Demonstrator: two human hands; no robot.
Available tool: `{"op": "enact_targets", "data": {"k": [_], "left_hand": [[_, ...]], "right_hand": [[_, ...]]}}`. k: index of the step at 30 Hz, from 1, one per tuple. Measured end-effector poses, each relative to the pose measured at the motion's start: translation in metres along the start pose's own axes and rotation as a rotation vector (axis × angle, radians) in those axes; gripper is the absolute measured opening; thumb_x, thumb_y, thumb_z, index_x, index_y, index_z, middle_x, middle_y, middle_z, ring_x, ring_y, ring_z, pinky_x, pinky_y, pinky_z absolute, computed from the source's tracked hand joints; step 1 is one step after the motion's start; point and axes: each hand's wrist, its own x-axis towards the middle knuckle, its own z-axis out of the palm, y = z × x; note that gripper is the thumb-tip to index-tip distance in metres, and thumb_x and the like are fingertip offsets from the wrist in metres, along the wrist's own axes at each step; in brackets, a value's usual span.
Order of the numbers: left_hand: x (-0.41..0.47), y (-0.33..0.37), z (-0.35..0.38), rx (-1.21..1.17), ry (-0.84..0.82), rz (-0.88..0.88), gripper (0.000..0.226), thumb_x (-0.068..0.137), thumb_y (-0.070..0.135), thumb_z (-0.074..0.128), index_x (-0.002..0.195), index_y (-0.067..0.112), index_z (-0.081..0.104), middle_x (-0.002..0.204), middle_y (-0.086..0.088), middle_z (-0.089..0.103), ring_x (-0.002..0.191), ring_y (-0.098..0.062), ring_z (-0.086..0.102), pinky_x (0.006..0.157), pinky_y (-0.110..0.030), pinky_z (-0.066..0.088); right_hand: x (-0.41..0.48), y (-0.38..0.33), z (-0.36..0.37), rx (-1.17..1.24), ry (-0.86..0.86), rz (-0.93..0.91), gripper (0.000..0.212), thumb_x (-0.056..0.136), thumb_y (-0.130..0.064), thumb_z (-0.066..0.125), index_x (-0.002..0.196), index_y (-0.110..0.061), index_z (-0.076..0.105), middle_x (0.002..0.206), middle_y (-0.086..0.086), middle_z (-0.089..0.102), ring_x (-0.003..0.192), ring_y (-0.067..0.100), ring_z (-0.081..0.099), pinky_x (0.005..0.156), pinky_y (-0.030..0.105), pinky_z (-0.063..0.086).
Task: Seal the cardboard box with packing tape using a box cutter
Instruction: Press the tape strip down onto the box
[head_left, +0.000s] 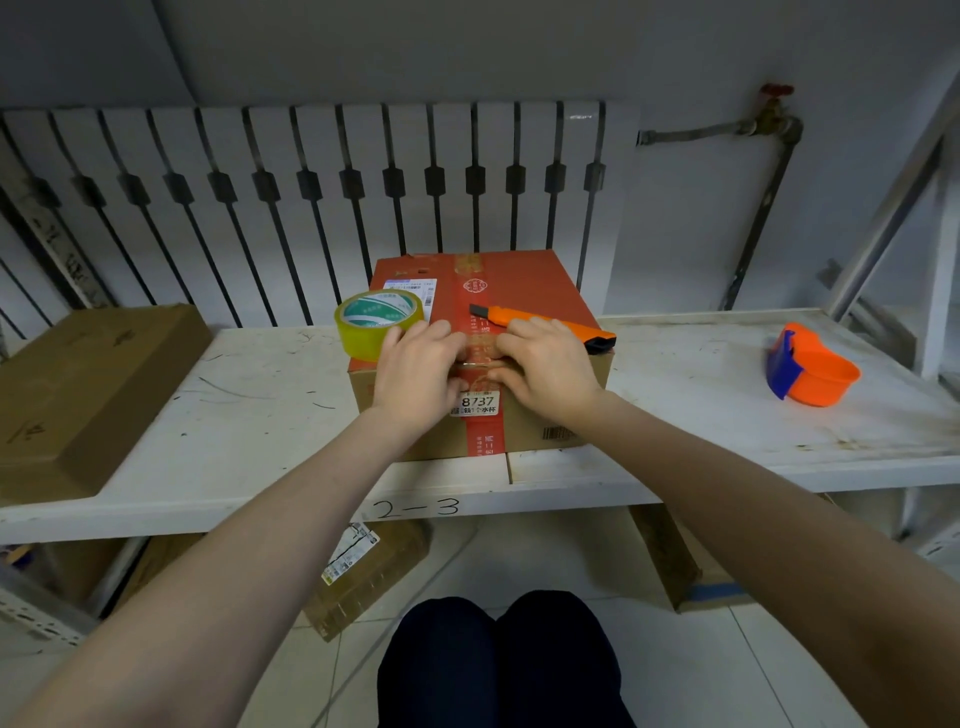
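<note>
The cardboard box (519, 291) stood on the white shelf (234, 415), and clear tape appeared laid along its centre seam over the near top edge. The left hand (415, 371) and right hand (545, 366) pressed flat there, fingers extended, gripping nothing. The tape roll (376, 322) lay on the lid's left and the box cutter (545, 325) on its right, so sealing looked nearly done, with smoothing left.

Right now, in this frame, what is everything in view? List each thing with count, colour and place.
Red-topped cardboard box: one, red and brown, centre of shelf.
Roll of clear packing tape: one, yellowish with green core, box top, left.
Orange box cutter: one, orange and black, box top, right.
Orange tape dispenser: one, orange and blue, shelf right.
Flat brown cardboard box: one, brown, shelf left.
White shelf: one, scuffed white, marked 2-3.
Left hand: pressing box front edge.
Right hand: pressing beside it.
</note>
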Motion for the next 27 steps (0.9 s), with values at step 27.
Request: {"op": "enact_targets", "data": {"k": [27], "left_hand": [[-0.002, 0.015, -0.012, 0.181, -0.081, 0.156, 0.020, 0.088, 0.012, 0.050, 0.094, 0.010, 0.069, 0.096, -0.005, 0.063, 0.097, -0.026, 0.053, 0.085, -0.038, 0.034]], "right_hand": [[0.000, 0.001, -0.005, 0.075, -0.075, 0.067, 0.029, 0.084, -0.032, 0.066, 0.105, -0.015, 0.072, 0.099, 0.003, 0.067, 0.092, 0.024, 0.056, 0.077, 0.037, 0.045]]}}
